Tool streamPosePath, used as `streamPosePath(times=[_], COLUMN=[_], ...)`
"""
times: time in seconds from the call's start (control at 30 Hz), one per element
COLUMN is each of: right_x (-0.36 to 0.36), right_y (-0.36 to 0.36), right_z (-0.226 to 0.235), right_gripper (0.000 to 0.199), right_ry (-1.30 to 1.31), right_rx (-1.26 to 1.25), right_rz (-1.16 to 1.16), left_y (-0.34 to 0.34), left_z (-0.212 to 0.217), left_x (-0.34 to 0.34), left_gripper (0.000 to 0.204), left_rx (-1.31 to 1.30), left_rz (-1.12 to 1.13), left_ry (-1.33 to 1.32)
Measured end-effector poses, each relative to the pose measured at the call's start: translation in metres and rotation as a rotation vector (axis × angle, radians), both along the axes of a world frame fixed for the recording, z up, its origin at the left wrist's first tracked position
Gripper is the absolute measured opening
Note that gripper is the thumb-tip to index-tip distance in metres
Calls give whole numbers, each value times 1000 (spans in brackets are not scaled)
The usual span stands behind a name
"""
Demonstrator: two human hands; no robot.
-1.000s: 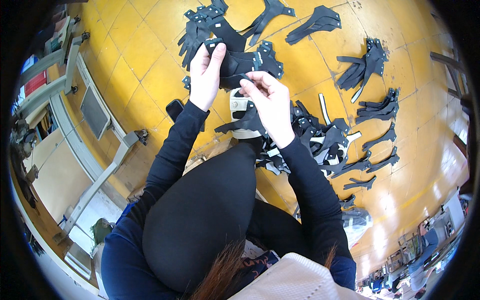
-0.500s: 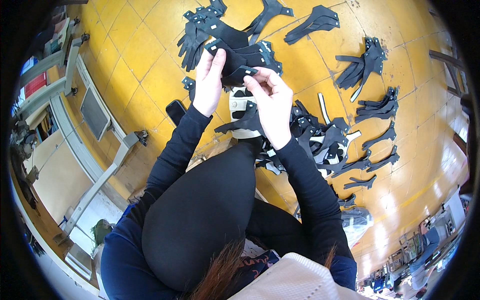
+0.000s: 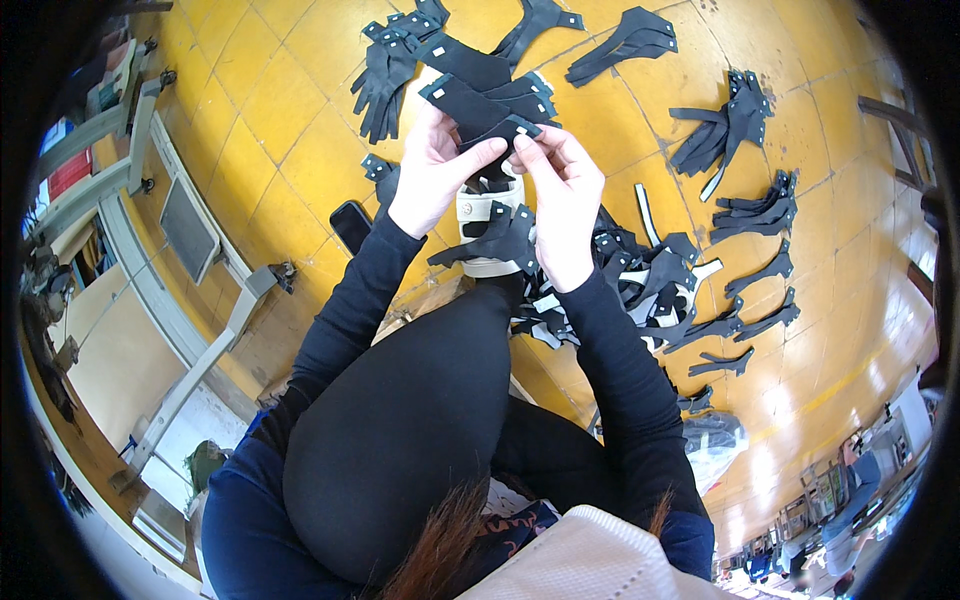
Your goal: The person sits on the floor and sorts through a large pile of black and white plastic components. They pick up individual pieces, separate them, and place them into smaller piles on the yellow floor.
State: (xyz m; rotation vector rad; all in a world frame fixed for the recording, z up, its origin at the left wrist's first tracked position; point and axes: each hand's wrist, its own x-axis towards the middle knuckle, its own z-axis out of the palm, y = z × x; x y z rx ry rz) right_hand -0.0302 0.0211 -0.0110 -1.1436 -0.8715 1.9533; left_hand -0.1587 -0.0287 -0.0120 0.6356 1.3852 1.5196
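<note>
My left hand (image 3: 430, 178) and my right hand (image 3: 563, 195) are close together above my white open shoe (image 3: 477, 209). Between them is a black flat cut piece (image 3: 508, 130) with a small white sticker near its end. The right thumb and fingers pinch that end. My left fingers wrap behind the piece, and the left thumb stretches across to the pinched end. Other black pieces (image 3: 520, 98) lie just beyond, so the held piece's far outline is hard to make out. Over the shoe lies a black strap-like piece (image 3: 495, 243).
A heap of black and white pieces (image 3: 650, 285) lies right of my foot. Several stacks of black strap pieces (image 3: 745, 120) are spread over the yellow tiled floor (image 3: 275, 110). A phone (image 3: 351, 226) lies left of the shoe. A metal frame (image 3: 215, 370) stands at the left.
My left thumb has swung right toward the right fingertips. The right hand has shifted slightly right, keeping its pinch on the black piece's end.
</note>
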Motion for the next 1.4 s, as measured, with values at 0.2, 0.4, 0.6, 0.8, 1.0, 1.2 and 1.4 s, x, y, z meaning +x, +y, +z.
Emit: streamPosePath(times=[0.2,0.4,0.6,0.8,1.0,1.2,1.4], right_x=[2,10,12,10,8,8,3], right_y=[5,22,23,17,16,14,11], right_z=[-5,-8,-6,-7,-5,-7,-3], right_gripper=[24,21,21,21,17,21,23], right_ry=[35,-3,-4,-5,16,36,51], right_rx=[-43,-7,-16,-18,-33,-19,-122], right_rz=[-134,-125,-124,-116,-147,-132,-125], left_y=[1,0,2,3,3,4,3], left_z=[-1,-2,-2,-2,-2,-2,-4], left_x=[0,1,0,2,2,1,2], left_gripper=[51,52,54,55,54,54,53], left_rx=[-17,-7,0,6,1,15,22], left_rz=[-8,-26,-28,-19,-16,-26,-18], left_ry=[42,46,34,32,35,37,31])
